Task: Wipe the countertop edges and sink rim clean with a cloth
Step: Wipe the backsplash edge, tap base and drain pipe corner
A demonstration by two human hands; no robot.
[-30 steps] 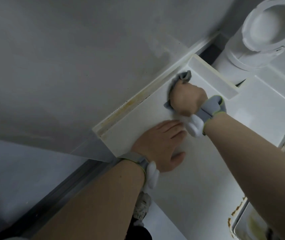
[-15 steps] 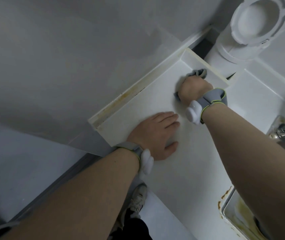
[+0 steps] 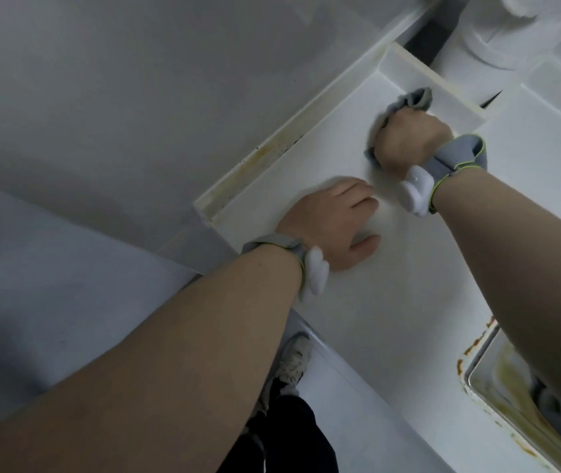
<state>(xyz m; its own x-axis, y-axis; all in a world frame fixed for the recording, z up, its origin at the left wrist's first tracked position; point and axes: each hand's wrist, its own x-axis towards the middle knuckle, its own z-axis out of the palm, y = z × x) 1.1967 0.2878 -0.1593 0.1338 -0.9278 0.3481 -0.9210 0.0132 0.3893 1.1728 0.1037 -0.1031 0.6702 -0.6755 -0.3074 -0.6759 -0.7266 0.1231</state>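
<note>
White countertop [image 3: 391, 319], long axis from near right toward far-left wall corner, raised stained lip [image 3: 272, 148] along wall side. Sink rim [image 3: 476, 377] rust-flecked at lower right. Left hand [image 3: 333, 220] flat, fingers straight, pressing on countertop. Right hand [image 3: 408, 139] fisted round grey cloth [image 3: 412, 99], bunched, loose end pointing toward far corner, near back lip.

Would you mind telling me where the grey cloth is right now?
In the head view, upper right, the grey cloth is bunched in the right hand on the white countertop, near its raised back corner, beyond the flat left hand.
</note>
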